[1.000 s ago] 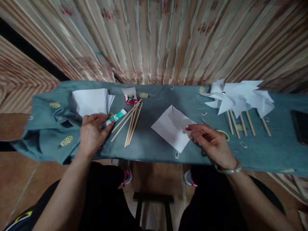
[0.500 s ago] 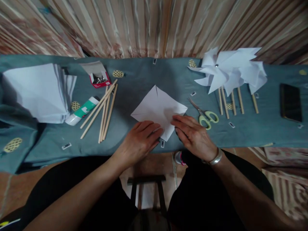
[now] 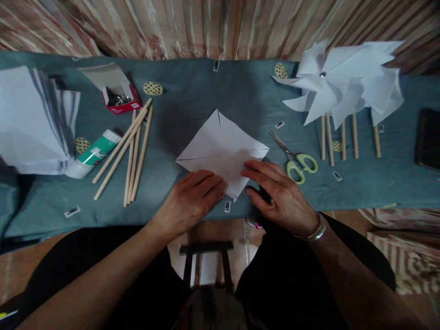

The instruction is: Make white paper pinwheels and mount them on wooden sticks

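A square white sheet of paper (image 3: 213,151) lies cornerwise on the cloth, with slits running inward from its corners. My left hand (image 3: 194,195) covers its lower left edge, fingers pressed together over the paper and holding it. At the lower right edge, my right hand (image 3: 280,195) touches the sheet with its fingertips, its thumb held apart below. Green-handled scissors (image 3: 292,158) lie partly spread just beyond the right hand. To the left are several wooden sticks (image 3: 137,156), some crossing others.
A glue stick (image 3: 96,153) lies beside a stack of white paper (image 3: 27,119). Behind the sticks stands a red box (image 3: 122,103) of small metal pieces. White paper pinwheels (image 3: 343,87) on sticks lie at the right, near a dark phone (image 3: 428,140). A curtain (image 3: 206,30) hangs behind.
The view has shifted closer to the table. My right thumb has moved away from the paper's edge, while the left hand stays at the lower left edge.
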A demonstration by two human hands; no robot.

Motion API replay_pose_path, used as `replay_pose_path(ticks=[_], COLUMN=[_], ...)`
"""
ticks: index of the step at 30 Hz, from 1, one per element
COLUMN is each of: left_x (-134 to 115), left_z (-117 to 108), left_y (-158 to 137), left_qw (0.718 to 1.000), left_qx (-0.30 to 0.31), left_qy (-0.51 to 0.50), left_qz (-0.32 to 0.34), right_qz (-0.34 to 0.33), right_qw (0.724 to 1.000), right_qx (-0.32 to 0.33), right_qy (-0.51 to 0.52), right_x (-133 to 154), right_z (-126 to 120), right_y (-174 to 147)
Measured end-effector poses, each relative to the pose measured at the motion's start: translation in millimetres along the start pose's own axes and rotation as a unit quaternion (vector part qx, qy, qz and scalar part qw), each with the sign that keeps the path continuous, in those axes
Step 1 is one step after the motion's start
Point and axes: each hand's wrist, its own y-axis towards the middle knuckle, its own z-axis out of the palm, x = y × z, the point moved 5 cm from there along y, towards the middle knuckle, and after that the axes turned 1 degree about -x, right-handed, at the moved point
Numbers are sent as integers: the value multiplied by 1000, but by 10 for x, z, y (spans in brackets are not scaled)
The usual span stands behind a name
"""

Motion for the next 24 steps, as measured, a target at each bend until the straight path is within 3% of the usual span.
replay_pose_path(ticks=[4,13,24], left_x=[11,117,214], left_z=[-12,-45,-28], left_y=[36,94,107], left_qw=[1000,990,976], left_qx=[-8,-65,-70], left_qy=[-24,-93,-114], left_qz=[-8,-79,-169], right_qz=[13,61,159], right_qw=[1000,988,960], right_qx=[-6,-97,-110], right_qy=[26,100,204], right_x=[4,49,32], right_z=[-4,76,154], right_y=[36,186,320])
